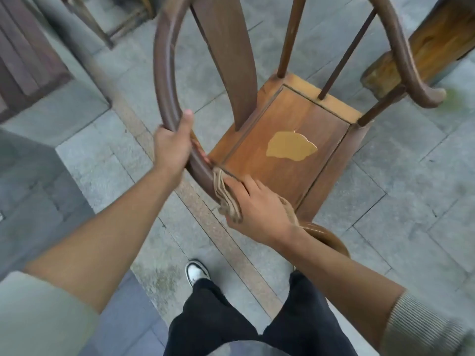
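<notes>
Fingers of the left hand are wrapped round the chair's curved rail; a folded cloth is pressed onto it by the right hand.

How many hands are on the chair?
2. The left hand grips the curved rail at the chair's left side. The right hand holds a cloth against the same rail, nearer the person, by the corner of the seat. Neither is hidden.

Chair on pavement, left hand gripping its curved rail, right hand holding cloth against the rail just beside, shoe behind, bench at right.
</notes>
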The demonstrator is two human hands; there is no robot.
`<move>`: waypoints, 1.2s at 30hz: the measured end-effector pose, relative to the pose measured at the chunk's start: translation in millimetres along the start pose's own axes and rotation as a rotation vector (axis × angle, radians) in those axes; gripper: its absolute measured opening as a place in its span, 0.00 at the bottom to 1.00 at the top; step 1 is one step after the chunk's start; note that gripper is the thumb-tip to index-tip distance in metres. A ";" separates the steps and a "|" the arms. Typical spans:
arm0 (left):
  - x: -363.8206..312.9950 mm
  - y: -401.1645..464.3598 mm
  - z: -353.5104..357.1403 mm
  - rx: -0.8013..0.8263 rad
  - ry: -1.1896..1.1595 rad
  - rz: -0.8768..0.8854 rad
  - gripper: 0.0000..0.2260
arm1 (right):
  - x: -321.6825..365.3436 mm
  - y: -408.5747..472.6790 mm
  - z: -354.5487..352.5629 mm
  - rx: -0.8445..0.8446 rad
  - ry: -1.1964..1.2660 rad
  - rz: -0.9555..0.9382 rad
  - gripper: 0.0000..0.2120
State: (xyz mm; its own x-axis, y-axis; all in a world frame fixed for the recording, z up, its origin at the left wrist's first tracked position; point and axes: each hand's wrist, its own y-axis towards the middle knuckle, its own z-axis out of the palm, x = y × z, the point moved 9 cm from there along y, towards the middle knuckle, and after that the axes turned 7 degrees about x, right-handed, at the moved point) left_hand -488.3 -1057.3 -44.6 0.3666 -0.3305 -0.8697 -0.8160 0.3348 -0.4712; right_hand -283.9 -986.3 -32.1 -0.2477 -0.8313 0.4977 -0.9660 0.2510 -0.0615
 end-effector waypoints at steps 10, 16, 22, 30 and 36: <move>-134.9 104.7 -15.2 0.329 0.892 0.266 0.33 | 95.8 177.2 -70.8 -0.263 0.003 0.523 0.37; -211.1 185.0 36.0 0.433 0.713 0.308 0.35 | 79.0 240.4 -103.6 -0.303 0.119 0.640 0.36; -284.4 243.4 119.7 0.575 0.935 0.510 0.33 | 68.8 292.8 -129.1 -0.390 0.019 0.838 0.43; -331.7 283.3 255.9 0.819 1.139 0.604 0.20 | -6.4 374.6 -196.9 -0.451 0.115 1.058 0.47; -338.4 298.6 364.5 1.089 1.375 0.624 0.24 | -73.3 399.4 -233.8 -0.536 0.250 1.246 0.36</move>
State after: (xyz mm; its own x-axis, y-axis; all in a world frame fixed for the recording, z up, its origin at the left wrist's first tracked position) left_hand -693.1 -523.8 55.4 -0.8628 -0.1586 -0.4801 0.1404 0.8370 -0.5289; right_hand -634.3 -709.2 109.1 -0.8451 0.1774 0.5044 0.0426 0.9627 -0.2672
